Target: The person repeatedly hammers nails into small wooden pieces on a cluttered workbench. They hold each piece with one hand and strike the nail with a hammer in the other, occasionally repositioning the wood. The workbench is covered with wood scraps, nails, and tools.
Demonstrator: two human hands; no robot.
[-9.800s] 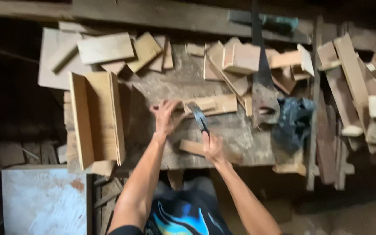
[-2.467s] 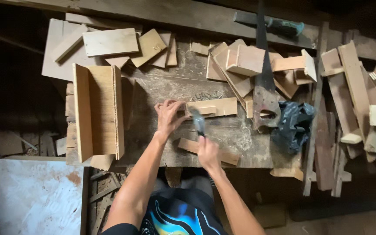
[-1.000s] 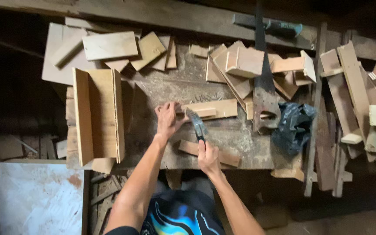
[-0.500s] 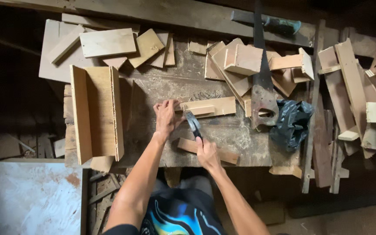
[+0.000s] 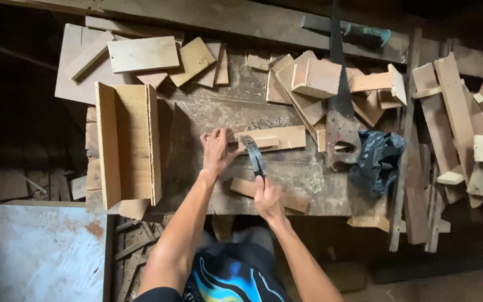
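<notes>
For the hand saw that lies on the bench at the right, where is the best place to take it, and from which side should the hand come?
Grip the hand saw by its wooden handle, probably through the opening near the bench's front edge. The handle end points toward the person and the blade runs away toward the back, so coming from the near side with the right hand looks best. That keeps the fingers off the blade edges.

A rough woodworking shop. A scarred workbench (image 5: pixel 308 179) is littered with wood offcuts (image 5: pixel 143 53), nails (image 5: pixel 261 123) and a handsaw (image 5: pixel 339 106). More scrap boards (image 5: pixel 448 112) are heaped alongside.

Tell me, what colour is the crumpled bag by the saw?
Black crumpled plastic bag, clearest in the head view.
</notes>
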